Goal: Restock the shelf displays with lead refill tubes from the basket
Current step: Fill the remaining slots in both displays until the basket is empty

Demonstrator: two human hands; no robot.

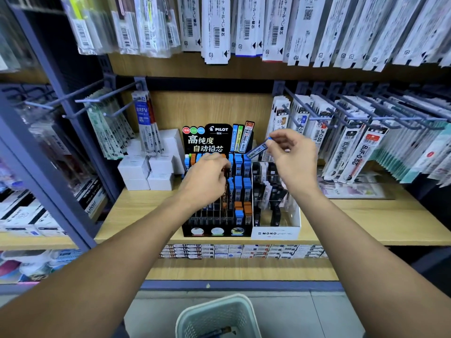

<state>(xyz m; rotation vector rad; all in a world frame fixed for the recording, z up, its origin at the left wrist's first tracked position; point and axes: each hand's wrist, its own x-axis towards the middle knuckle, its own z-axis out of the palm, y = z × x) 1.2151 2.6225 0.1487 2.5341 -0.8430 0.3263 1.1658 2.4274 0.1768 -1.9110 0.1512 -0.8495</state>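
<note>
Right hand (286, 148) is pinching a blue-capped lead refill tube (257, 150) at its top end, tilted, hanging just above the blue row of the Pilot display rack (217, 230). Left hand (207, 176) sits lower and to the left, fingers curled down into the rack's slots (can't tell if it's gripping anything). I'd say line the tube upright over an open slot among the matching blue caps, then drop it straight in. Basket (217, 315) waits below both hands, near the floor.
</note>
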